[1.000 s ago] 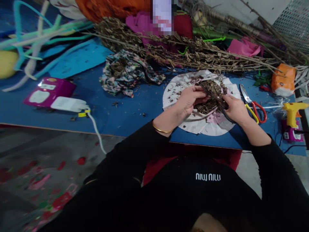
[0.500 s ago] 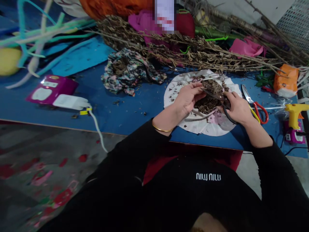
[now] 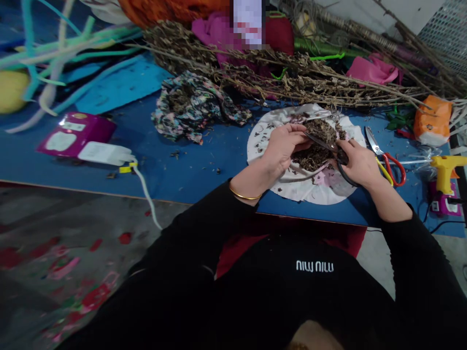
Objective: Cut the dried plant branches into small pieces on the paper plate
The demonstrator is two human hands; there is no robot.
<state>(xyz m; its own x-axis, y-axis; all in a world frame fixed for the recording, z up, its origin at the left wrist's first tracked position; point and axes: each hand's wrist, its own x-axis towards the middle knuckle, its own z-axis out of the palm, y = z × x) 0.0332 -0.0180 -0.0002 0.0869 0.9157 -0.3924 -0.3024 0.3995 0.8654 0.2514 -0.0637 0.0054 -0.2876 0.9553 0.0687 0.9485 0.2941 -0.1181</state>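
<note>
My right hand is closed round the black handles of a pair of scissors. The blades point left over a heap of dried, crumbled plant bits. That heap lies on a round white cloth with scattered brown flecks. At the blade tips is my left hand, its thumb and fingertips pinched together; what they hold is too small to make out. Right of the cloth, scissors with red and yellow handles lie on the blue table.
Long dried plant stalks stretch along the back. A crumpled floral cloth with plant bits lies left of the white cloth. A yellow glue gun and an orange packet are on the right. Further left is a purple packet.
Both hands stay over the heap in nearly the same pose. The scissor blades look slightly more closed than before. The whole view has shifted very slightly.
</note>
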